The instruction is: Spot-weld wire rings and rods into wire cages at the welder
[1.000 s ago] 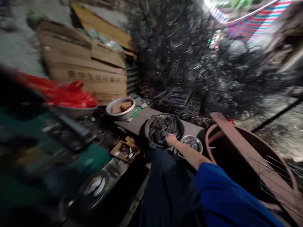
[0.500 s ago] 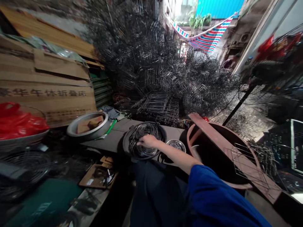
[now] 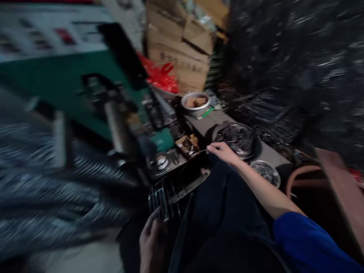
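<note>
My right hand [image 3: 223, 151] is closed in a pinch on a thin metal wire [image 3: 203, 151], one end of which sticks out to the left of the fingers. Just beyond it stands a dark basin [image 3: 258, 147] filled with bent wire pieces [image 3: 236, 136]. Low in the view, my left hand [image 3: 150, 236] grips a small wire rack [image 3: 158, 197] with several parallel bars. The rack is blurred, and some of the left fingers are hidden in shadow. A metal bowl [image 3: 278, 179] of small metal pieces sits near my right forearm.
A green machine [image 3: 163, 139] with metal parts stands to the left, beside a small cardboard tray [image 3: 182, 146]. Wire bundles [image 3: 93, 204] are heaped at lower left. A round tub [image 3: 292, 176] with a plank [image 3: 341, 189] across it is at right. Behind is a grey basin [image 3: 196, 111].
The view has swung left toward the machine. My right hand has left the basin's wire pile, drawing out a thin wire. My left hand with the wire rack has come into view.
</note>
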The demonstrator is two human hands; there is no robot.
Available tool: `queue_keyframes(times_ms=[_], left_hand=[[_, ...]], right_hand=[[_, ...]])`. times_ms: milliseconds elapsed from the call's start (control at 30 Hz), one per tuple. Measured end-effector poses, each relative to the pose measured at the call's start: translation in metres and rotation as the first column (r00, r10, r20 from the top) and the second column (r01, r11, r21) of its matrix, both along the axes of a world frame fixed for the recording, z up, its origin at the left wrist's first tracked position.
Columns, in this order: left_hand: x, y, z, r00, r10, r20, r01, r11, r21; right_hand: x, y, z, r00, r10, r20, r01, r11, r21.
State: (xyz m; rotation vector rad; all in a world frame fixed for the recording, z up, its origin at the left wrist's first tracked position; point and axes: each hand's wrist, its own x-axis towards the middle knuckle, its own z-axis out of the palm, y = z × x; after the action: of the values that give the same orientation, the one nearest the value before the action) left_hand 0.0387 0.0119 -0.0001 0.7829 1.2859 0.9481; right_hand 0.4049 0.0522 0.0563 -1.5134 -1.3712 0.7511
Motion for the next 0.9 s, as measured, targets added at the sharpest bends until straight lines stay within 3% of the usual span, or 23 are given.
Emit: queue_keyframes(times_ms=[133,333,500,700,900], left_hand=[[-0.012,0.012,-0.021,0.972,0.167,0.164,-0.168,0.986,-0.006],[-0.023,0.02,-0.017,0.963,0.194,0.186,-0.211,0.974,0.079],[-0.027,0.026,-0.023,0.964,0.2,0.174,-0.222,0.968,0.12],[-0.021,0.033,-0.017,0.938,0.236,0.254,-0.276,0.952,0.134],[-0.013,0.039,-0.006,0.91,0.25,0.331,-0.297,0.95,0.098]], right_hand=[[-0.041,0.014,-0.017,0.995,0.035,-0.092,-0.038,0.999,-0.032],[-0.078,0.007,-0.031,0.947,0.028,-0.321,-0.022,1.0,0.022],[-0.098,0.009,-0.051,0.968,0.159,-0.195,-0.197,0.962,-0.191],[-0.112,0.024,-0.062,0.992,0.081,-0.101,-0.082,0.997,-0.001],[-0.116,0.033,-0.072,0.969,0.062,-0.24,-0.044,0.996,0.082]])
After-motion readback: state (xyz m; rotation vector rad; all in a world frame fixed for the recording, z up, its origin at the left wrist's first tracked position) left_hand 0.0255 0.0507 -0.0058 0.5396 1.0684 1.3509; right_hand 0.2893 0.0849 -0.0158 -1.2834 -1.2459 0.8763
